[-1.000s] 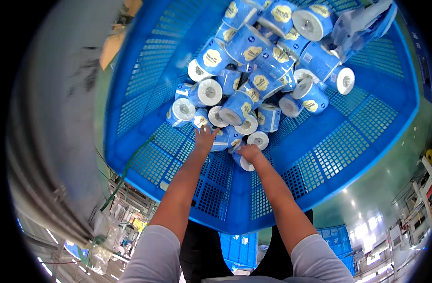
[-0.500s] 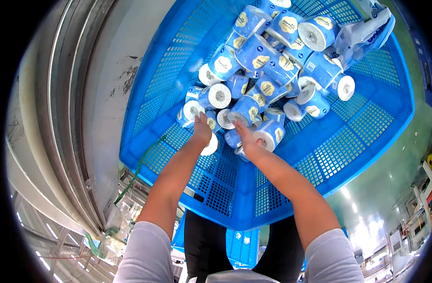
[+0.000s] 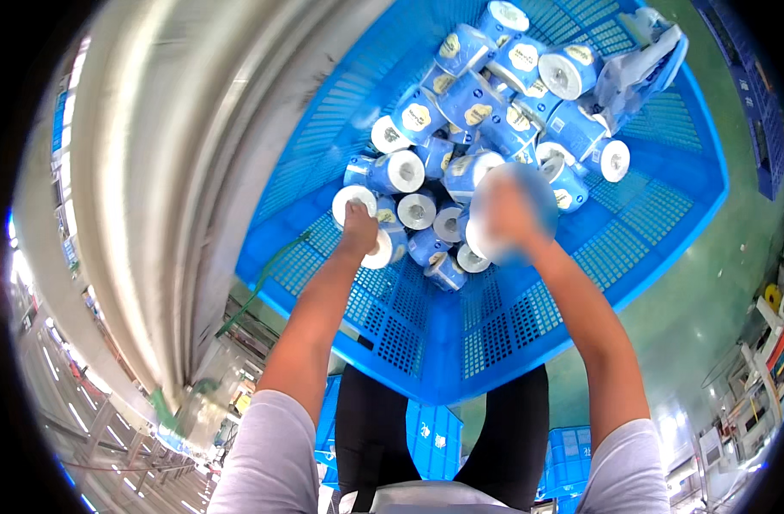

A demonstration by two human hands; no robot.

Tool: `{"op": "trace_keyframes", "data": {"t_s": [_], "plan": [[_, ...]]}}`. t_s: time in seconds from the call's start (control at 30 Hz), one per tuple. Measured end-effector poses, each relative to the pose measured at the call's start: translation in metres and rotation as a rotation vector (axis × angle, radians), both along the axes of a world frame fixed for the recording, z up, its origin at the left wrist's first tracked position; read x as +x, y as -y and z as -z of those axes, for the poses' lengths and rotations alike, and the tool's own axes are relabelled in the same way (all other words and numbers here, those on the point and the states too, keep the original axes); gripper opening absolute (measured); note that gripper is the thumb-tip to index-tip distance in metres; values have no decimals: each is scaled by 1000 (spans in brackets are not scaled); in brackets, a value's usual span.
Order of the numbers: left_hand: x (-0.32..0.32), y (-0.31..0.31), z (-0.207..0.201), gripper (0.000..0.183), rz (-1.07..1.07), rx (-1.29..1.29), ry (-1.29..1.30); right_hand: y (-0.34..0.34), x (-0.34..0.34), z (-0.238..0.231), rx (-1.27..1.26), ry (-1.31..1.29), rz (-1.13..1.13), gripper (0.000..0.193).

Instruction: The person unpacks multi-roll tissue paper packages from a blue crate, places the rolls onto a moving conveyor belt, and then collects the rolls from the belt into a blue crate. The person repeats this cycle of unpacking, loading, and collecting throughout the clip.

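Note:
Wrapped toilet paper rolls with blue film and white ends lie heaped in a large blue perforated plastic basket (image 3: 495,364). My left hand (image 3: 359,228) is closed at the white end of a toilet paper roll (image 3: 351,197) on the heap's left side, its fingertips at the core. On the right of the heap, my right hand (image 3: 510,210) is smeared, and its fingers do not show clearly. White and blue patches blur around it, beside a toilet paper roll (image 3: 462,177). Several rolls, one of them a roll with its core facing up (image 3: 416,210), lie between my hands.
A crumpled clear-and-blue plastic bag (image 3: 636,81) hangs in the basket's far right corner. Pale machine panels (image 3: 178,171) stand close on the left. A green cord (image 3: 259,287) runs along the basket's left side. Blue crates (image 3: 435,441) stand below, near my legs.
My right hand has moved right and slightly up, baring rolls in the middle. My left hand stays at the left roll, whose white end now faces up more. The view has shifted a little.

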State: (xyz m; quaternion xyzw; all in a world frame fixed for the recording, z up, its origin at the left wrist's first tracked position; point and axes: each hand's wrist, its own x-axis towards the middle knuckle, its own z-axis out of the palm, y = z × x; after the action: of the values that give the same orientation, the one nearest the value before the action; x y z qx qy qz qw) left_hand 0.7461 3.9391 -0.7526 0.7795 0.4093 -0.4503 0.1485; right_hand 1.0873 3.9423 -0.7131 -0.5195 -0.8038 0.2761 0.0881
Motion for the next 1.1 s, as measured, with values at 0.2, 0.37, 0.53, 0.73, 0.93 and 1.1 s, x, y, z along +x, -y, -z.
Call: {"op": "trace_keyframes", "data": {"t_s": [0.2,0.37,0.53,0.73,0.93,1.1], "plan": [[76,40,-144,48,-756,265,608,38,22,-161,137,-247,629,42],[133,60,-334,45,-1314,630,1081,78,55,-270,263,-528,1140,44],[72,53,-504,45,-1059,879,1251,38,5,-417,-13,-1325,1237,43],[-76,48,-577,45,-1201,1079,942,-65,-134,-495,342,-632,536,37],[-181,41,-558,46,-1195,1270,411,-98,-305,-523,347,-269,267,44],[-183,50,-559,51,-984,1554,333,-66,-336,-516,387,-307,149,55]]}}
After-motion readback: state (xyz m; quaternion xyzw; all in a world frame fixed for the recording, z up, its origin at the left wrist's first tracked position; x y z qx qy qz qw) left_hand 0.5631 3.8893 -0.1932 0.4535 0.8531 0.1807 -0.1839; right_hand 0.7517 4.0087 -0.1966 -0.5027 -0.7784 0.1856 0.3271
